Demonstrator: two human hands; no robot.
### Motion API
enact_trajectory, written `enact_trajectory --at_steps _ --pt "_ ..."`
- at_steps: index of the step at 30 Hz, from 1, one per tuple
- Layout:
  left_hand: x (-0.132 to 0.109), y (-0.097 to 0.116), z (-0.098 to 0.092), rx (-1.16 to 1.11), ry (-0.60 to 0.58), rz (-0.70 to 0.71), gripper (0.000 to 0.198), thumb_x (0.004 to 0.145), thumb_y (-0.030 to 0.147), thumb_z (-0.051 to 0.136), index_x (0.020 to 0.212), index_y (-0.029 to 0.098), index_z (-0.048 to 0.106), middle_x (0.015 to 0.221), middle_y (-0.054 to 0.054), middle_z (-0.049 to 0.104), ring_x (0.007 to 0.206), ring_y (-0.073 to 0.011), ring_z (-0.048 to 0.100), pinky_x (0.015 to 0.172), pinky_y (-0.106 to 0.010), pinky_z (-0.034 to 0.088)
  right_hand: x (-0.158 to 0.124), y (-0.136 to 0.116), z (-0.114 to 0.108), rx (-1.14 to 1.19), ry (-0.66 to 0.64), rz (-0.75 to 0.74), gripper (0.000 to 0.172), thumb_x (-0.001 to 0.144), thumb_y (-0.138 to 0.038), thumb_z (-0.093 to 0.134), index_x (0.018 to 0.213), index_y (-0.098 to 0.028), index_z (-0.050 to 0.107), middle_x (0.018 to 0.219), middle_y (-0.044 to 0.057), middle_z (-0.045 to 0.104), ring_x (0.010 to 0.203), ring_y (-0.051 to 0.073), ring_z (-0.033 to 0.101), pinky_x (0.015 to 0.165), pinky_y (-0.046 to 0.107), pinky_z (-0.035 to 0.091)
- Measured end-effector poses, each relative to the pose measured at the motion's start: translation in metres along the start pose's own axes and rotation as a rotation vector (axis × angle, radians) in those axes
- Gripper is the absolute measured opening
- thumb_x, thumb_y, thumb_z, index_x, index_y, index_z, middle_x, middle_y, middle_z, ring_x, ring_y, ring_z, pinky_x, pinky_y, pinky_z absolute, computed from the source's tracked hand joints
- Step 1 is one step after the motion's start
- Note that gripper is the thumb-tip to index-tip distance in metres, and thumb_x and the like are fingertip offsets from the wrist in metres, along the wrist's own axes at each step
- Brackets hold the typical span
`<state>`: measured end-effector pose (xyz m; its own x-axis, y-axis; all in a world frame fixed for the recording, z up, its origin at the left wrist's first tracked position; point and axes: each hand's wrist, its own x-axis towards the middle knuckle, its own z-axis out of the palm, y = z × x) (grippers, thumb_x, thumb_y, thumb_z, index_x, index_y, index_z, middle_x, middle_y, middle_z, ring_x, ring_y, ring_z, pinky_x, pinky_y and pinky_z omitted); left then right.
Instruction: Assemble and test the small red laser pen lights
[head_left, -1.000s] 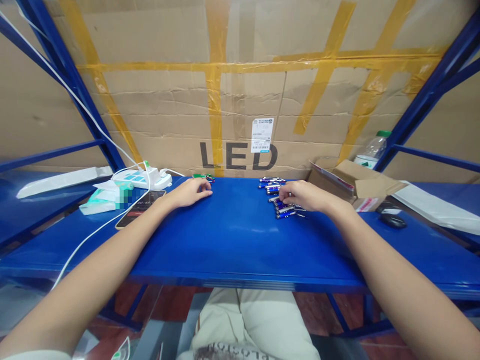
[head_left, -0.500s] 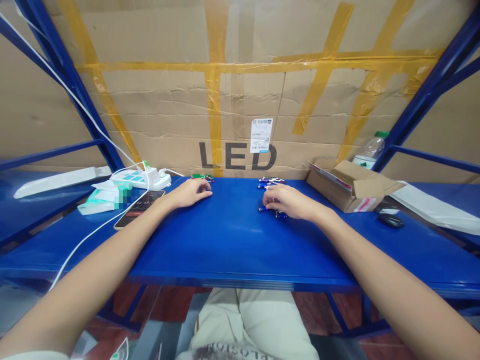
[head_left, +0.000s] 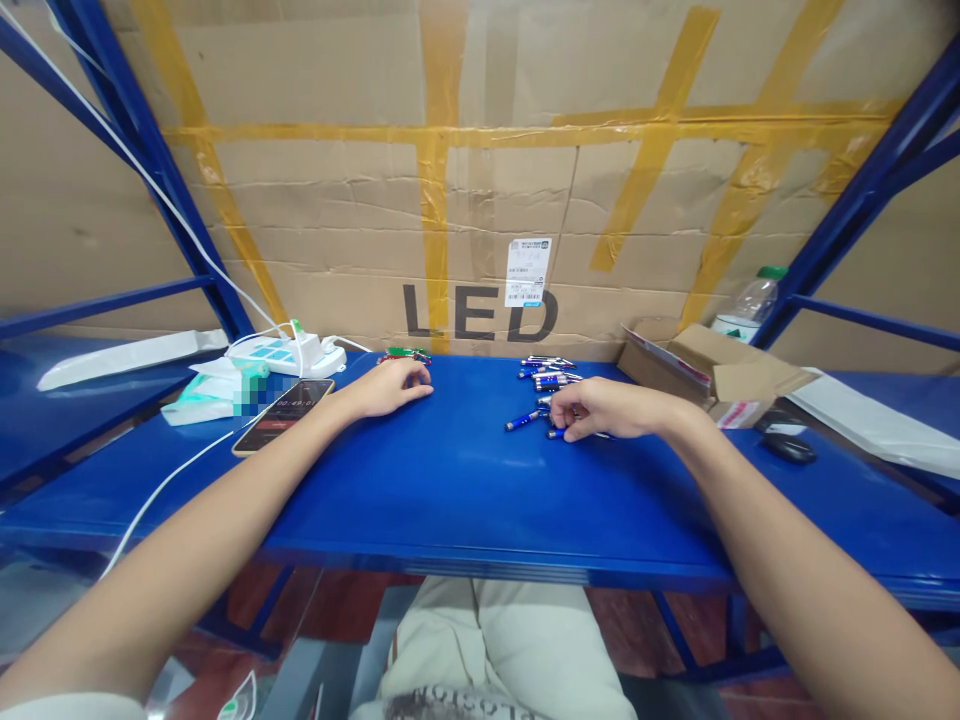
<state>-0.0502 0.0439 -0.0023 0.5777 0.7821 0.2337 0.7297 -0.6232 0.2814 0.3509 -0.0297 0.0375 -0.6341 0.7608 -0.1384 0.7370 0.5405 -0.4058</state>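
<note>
My right hand is low over a loose group of blue pens with silver parts, its thumb and fingers closed on a blue pen whose end sticks out to the left. Another blue pen lies at a slant beside the fingertips. Just behind are several more blue pens, side by side. My left hand rests on the blue table with fingers loosely bent and a gap between thumb and forefinger, holding nothing. Partly hidden beyond it lie green and red pens.
A phone, a white power strip with cables and a green-white packet are at left. To the right stand an opened cardboard box, a black mouse and a plastic bottle. A large cardboard sheet backs the table.
My right hand has shifted right and slightly nearer, uncovering more blue pens. One blue pen now lies further left and at a slant. My left hand stays in place.
</note>
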Motion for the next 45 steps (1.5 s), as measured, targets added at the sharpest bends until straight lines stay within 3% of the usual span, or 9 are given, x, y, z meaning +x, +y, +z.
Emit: enact_trajectory --at_steps 3,9,13,18,21,29,33,41,45 --pt "0.000 0.004 0.001 -0.007 -0.010 0.006 0.043 0.100 0.059 0.057 0.108 0.021 0.074 0.101 -0.008 0.077 0.087 -0.0241 0.071 0.079 -0.034 0.052 0.013 -0.012 0.015 -0.016 0.028 -0.080 0.022 0.093 -0.043 0.072 0.094 -0.021 0.073 0.089 0.004 0.073 0.082 0.020 0.065 0.074 0.031 0.047" --pt "-0.001 0.010 0.003 -0.017 -0.004 0.010 0.042 0.100 0.058 0.058 0.108 0.021 0.075 0.100 -0.008 0.077 0.087 -0.0248 0.071 0.080 -0.035 0.054 0.035 -0.021 0.033 -0.026 0.280 -0.194 0.021 0.099 -0.041 0.071 0.103 -0.020 0.073 0.107 0.009 0.075 0.098 0.025 0.068 0.089 0.034 0.051" --pt "0.000 0.014 0.004 -0.031 -0.019 0.022 0.043 0.100 0.058 0.057 0.109 0.020 0.074 0.103 -0.009 0.077 0.088 -0.0252 0.071 0.081 -0.036 0.053 0.045 0.002 0.032 -0.237 0.541 0.017 0.036 0.112 -0.036 0.045 0.133 -0.022 0.071 0.136 0.015 0.072 0.127 0.035 0.062 0.107 0.051 0.045" --pt "0.002 0.019 0.006 -0.040 -0.026 0.026 0.041 0.101 0.057 0.058 0.111 0.021 0.073 0.104 -0.009 0.076 0.088 -0.0248 0.070 0.078 -0.035 0.052 0.065 0.021 0.040 -0.414 0.440 0.147 0.044 0.113 -0.028 0.038 0.145 -0.022 0.068 0.154 0.017 0.066 0.149 0.038 0.050 0.123 0.066 0.026" --pt "0.003 0.021 0.008 -0.039 -0.033 0.042 0.040 0.101 0.056 0.057 0.111 0.021 0.073 0.103 -0.008 0.076 0.088 -0.0247 0.069 0.078 -0.035 0.051 0.073 0.018 0.045 -0.439 0.385 0.151 0.048 0.112 -0.023 0.034 0.146 -0.022 0.067 0.156 0.017 0.065 0.154 0.039 0.046 0.124 0.068 0.024" --pt "0.002 0.025 0.008 -0.036 -0.043 0.052 0.040 0.102 0.056 0.056 0.112 0.021 0.074 0.104 -0.009 0.076 0.088 -0.0247 0.069 0.081 -0.036 0.052 0.069 0.001 0.042 -0.335 0.397 0.024 0.057 0.105 -0.011 0.035 0.152 -0.026 0.064 0.159 0.010 0.064 0.152 0.031 0.051 0.124 0.055 0.034" --pt "0.003 0.022 0.009 -0.024 -0.032 0.066 0.041 0.102 0.056 0.055 0.111 0.021 0.074 0.106 -0.010 0.076 0.090 -0.0256 0.069 0.083 -0.037 0.053 0.072 0.004 0.049 -0.389 0.362 0.063 0.061 0.105 -0.009 0.033 0.157 -0.025 0.059 0.165 0.011 0.058 0.159 0.036 0.040 0.127 0.068 0.022" --pt "0.002 0.019 0.009 -0.009 -0.036 0.060 0.042 0.104 0.055 0.051 0.114 0.021 0.074 0.114 -0.011 0.077 0.097 -0.0274 0.071 0.087 -0.038 0.054 0.067 0.001 0.045 -0.401 0.378 -0.003 0.048 0.111 -0.021 0.034 0.146 -0.022 0.068 0.146 0.018 0.068 0.139 0.035 0.059 0.123 0.061 0.031" --pt "0.001 0.018 0.008 0.003 -0.027 0.079 0.045 0.105 0.056 0.048 0.114 0.021 0.075 0.120 -0.012 0.077 0.107 -0.0294 0.071 0.097 -0.041 0.054 0.066 0.001 0.049 -0.385 0.396 -0.001 0.044 0.112 -0.021 0.037 0.142 -0.022 0.068 0.153 0.017 0.064 0.150 0.035 0.050 0.124 0.058 0.031"
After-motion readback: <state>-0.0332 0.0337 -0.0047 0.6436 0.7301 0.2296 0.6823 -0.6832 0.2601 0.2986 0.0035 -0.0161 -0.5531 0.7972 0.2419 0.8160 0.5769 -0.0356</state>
